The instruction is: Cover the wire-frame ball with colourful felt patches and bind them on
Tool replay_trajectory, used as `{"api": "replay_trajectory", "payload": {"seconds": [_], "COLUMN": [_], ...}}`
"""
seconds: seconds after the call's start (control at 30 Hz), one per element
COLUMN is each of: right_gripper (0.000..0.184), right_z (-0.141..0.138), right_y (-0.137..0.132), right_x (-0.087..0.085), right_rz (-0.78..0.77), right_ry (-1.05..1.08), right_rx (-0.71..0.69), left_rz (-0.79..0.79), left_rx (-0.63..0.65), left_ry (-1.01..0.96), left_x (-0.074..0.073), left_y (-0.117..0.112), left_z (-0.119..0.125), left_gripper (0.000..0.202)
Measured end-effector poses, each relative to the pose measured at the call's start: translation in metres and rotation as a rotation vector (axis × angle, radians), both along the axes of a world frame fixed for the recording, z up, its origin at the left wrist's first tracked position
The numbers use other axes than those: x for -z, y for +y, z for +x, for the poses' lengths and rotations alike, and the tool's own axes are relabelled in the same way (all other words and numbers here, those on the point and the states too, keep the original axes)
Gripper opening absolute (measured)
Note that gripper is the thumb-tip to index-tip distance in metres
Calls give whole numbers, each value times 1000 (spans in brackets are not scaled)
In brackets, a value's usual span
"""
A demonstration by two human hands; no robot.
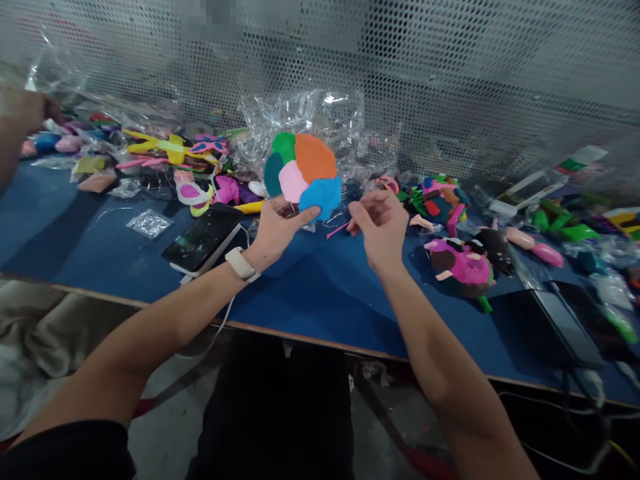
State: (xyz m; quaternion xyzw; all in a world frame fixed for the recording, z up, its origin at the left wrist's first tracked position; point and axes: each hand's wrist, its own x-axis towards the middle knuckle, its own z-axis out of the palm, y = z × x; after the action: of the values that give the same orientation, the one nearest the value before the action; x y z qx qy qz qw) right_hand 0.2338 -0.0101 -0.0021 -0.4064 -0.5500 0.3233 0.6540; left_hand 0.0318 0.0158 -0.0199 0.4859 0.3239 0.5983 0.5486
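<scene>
My left hand (pixel 277 230) grips the lower edge of a flower-like shape of modelling clay (pixel 293 180). Its rounded patches are green, orange, teal, blue and pale pink in the middle. The thumb lies on the blue patch; the other fingers are mostly hidden behind. To the right, apart from the clay flower, my right hand (pixel 380 223) has its fingers curled in a pinch. A thin pink strip (pixel 337 231) sticks out leftward from its fingertips. Both hands are raised over the blue table (pixel 320 287).
A phone (pixel 203 237) lies left of my left wrist. Several clay figures, a pink one (pixel 463 267) among them, sit at right by dark devices (pixel 555 327). Clear plastic bags (pixel 320 110) stand along the mesh panel (pixel 450 80). Another person's hand (pixel 30 110) reaches in at far left.
</scene>
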Motion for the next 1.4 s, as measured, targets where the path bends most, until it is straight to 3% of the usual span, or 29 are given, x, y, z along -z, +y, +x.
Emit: {"api": "replay_trajectory", "payload": {"seconds": [0.13, 0.27, 0.53, 1.03, 1.2, 1.4], "right_gripper": [49, 45, 55, 47, 40, 44], "right_z": [-18, -30, -37, -33, -33, -31], "right_y": [-3, -5, -1, 2, 2, 2], "right_x": [9, 19, 36, 34, 33, 34], "right_rz": [-219, -298, -142, -173, -166, -176], "right_ry": [91, 224, 272, 372, 390, 386], "right_rx": [-145, -117, -15, -126, -112, -110], "left_rz": [180, 187, 168, 139, 142, 129], "left_rx": [-114, -127, -62, -48, -26, -36], "left_ry": [57, 64, 93, 66, 37, 42], "left_x": [2, 4, 4, 3, 1, -1], "left_y": [2, 2, -1, 0, 0, -1], "left_z": [1, 2, 3, 4, 4, 4], "left_gripper": [55, 49, 45, 48, 49, 54]}}
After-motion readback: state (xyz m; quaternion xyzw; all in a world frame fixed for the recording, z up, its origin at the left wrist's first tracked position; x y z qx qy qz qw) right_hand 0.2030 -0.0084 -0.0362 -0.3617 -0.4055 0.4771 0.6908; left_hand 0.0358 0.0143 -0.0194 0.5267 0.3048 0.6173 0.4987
